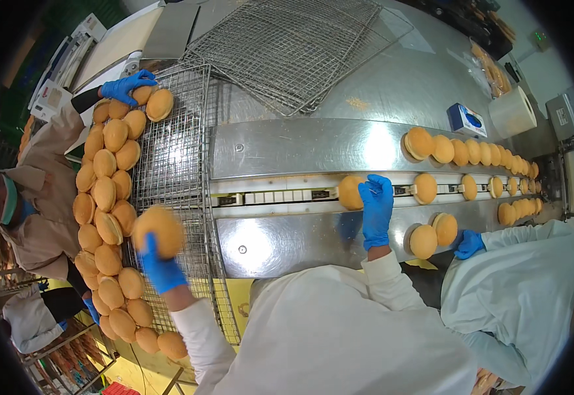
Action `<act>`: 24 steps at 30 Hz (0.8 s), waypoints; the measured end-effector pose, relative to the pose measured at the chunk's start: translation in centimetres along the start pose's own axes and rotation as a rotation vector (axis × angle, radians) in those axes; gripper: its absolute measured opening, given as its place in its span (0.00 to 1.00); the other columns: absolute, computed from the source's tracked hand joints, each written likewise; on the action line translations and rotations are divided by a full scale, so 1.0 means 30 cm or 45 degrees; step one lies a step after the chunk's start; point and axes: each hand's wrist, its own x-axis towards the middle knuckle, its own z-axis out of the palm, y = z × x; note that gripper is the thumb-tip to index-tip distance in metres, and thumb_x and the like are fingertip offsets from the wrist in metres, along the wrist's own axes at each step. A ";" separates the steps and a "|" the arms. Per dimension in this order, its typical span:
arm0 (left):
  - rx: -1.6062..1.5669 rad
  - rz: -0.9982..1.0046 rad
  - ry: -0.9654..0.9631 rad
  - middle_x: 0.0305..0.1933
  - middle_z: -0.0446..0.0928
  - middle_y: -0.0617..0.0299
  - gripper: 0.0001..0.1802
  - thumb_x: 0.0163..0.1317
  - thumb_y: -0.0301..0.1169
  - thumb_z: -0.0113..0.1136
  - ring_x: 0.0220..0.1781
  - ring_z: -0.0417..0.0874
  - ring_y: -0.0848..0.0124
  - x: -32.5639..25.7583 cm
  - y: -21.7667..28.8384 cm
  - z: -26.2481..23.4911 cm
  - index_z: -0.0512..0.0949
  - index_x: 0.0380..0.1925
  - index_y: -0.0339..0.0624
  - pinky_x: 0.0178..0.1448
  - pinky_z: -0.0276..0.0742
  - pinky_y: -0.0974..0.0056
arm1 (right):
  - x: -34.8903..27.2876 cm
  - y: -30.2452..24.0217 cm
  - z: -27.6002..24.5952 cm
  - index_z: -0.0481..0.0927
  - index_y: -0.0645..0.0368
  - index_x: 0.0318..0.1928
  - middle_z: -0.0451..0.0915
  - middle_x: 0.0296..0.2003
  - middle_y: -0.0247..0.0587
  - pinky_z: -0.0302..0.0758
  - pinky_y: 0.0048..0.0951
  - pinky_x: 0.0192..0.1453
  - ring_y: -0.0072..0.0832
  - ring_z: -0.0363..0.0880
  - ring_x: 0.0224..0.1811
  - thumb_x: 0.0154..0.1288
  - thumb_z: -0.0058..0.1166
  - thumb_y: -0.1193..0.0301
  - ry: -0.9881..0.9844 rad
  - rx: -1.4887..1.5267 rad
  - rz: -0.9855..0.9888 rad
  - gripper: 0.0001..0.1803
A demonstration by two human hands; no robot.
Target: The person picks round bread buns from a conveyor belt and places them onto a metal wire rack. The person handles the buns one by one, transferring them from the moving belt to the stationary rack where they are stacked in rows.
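Note:
My left hand (pixel 160 264), in a blue glove, holds a round golden bun (pixel 162 227) above the wire rack's near part; both are smeared by motion. My right hand (pixel 376 207), also gloved in blue, is over the conveyor channel with its fingers bent against the right edge of another bun (pixel 350 193). That bun sits in the channel. Two rows or more of stacked buns (pixel 104 193) fill the left side of the wire rack (pixel 172 148). Further right, a line of single buns (pixel 425 189) lies spaced along the conveyor (pixel 274 197).
A co-worker's gloved hand (pixel 129 87) touches buns at the rack's far end. Another co-worker's glove (pixel 469 244) is near two buns (pixel 433 236) on the steel ledge. Empty wire racks (pixel 293 49) lie at the back. A blue-white box (pixel 466 121) and white roll (pixel 512 113) stand right.

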 end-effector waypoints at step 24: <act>1.825 1.005 -0.983 0.76 0.56 0.45 0.36 0.63 0.42 0.61 0.78 0.54 0.47 -0.138 -0.360 0.288 0.65 0.70 0.47 0.77 0.47 0.38 | 0.031 -0.257 0.373 0.78 0.59 0.48 0.78 0.45 0.34 0.71 0.26 0.53 0.23 0.74 0.47 0.65 0.57 0.73 -0.413 0.167 -0.095 0.12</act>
